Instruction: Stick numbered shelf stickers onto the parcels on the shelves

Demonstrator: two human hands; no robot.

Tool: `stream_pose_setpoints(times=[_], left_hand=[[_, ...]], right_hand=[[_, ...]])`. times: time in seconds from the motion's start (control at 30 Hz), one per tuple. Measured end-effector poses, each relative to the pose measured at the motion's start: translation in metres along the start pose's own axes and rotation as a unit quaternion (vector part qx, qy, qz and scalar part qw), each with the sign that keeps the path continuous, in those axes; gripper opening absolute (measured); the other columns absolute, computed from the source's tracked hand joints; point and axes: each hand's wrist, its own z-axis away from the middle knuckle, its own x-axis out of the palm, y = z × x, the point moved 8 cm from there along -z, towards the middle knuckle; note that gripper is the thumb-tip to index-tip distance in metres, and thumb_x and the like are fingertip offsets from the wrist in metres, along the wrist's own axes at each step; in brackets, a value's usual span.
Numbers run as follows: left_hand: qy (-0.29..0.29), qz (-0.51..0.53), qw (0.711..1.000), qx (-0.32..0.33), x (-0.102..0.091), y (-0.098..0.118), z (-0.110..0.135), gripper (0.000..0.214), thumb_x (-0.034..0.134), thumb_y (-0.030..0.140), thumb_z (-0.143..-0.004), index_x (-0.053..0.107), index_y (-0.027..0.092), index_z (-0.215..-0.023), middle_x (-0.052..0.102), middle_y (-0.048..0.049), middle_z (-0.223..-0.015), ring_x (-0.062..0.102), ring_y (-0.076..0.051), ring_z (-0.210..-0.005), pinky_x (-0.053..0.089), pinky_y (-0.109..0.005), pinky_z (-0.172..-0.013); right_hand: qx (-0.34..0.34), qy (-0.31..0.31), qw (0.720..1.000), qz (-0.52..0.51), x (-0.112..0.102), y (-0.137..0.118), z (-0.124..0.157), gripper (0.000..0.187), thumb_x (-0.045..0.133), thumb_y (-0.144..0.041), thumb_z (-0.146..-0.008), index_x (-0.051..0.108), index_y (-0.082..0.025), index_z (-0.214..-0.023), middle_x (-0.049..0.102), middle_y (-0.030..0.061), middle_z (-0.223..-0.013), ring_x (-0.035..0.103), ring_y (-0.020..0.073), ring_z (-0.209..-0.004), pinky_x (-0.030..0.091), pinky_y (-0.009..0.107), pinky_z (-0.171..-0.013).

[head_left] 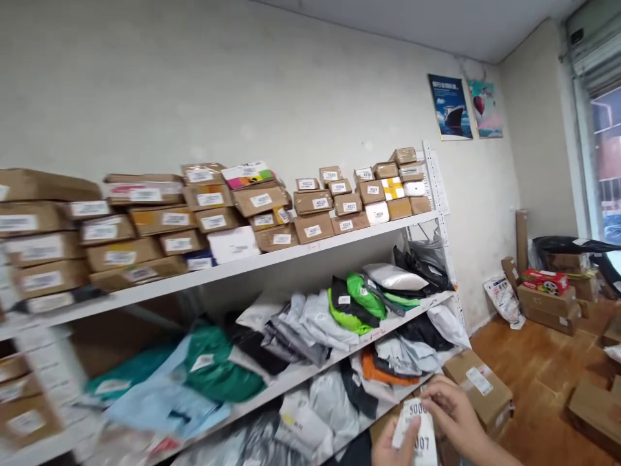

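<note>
Low in the head view, a strip of white labels [425,451] printed with large black numbers is held between both hands. My left hand [398,446] grips its left side, the thumb lying over the front. My right hand [457,414] is closed at the strip's upper right edge, its fingers pinched together there. Just beyond the hands are a cardboard box [478,388] with a white label and the lower shelf's bagged parcels, one of them orange [383,370].
A white shelf rack [272,257] runs along the wall, its top level stacked with labelled cardboard boxes [264,197]. Plastic mailing bags [218,369] fill the levels below. More cartons [548,309] and a red box [544,282] sit on the wooden floor [536,362] at right.
</note>
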Motion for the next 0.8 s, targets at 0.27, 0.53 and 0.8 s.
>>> stream_pose_setpoints(times=[0.27, 0.53, 0.8], left_hand=[[-0.068, 0.031, 0.99, 0.12, 0.04, 0.136, -0.259, 0.054, 0.083, 0.054, -0.047, 0.076, 0.015, -0.083, 0.075, -0.0076, -0.075, 0.064, -0.022, -0.064, 0.05, -0.029, -0.058], [-0.127, -0.042, 0.971, 0.196, 0.11, 0.203, -0.415, 0.051, 0.077, 0.066, -0.051, 0.069, 0.015, -0.058, 0.062, -0.001, -0.052, 0.05, -0.014, -0.049, 0.034, -0.024, -0.048], [-0.132, -0.027, 0.899, 0.418, 0.146, 0.274, -0.461, 0.046, 0.066, 0.059, -0.074, 0.062, 0.018, -0.053, 0.063, -0.0036, -0.073, 0.055, -0.016, -0.068, 0.043, -0.026, -0.063]], right_hand=[[-0.181, 0.14, 0.972, 0.047, 0.002, 0.014, -0.272, 0.016, 0.058, -0.029, -0.088, 0.07, -0.021, -0.082, 0.065, 0.006, -0.08, 0.061, 0.019, -0.073, 0.048, 0.029, -0.064], [-0.206, 0.275, 0.929, 0.139, -0.067, 0.027, -0.469, 0.013, 0.054, -0.023, -0.087, 0.066, -0.018, -0.085, 0.065, 0.0064, -0.082, 0.059, 0.019, -0.075, 0.048, 0.031, -0.069], [-0.195, 0.189, 0.94, 0.206, -0.11, 0.03, -0.635, 0.01, 0.07, -0.011, -0.077, 0.063, -0.019, -0.077, 0.052, -0.0013, -0.071, 0.053, 0.0152, -0.069, 0.045, 0.028, -0.071]])
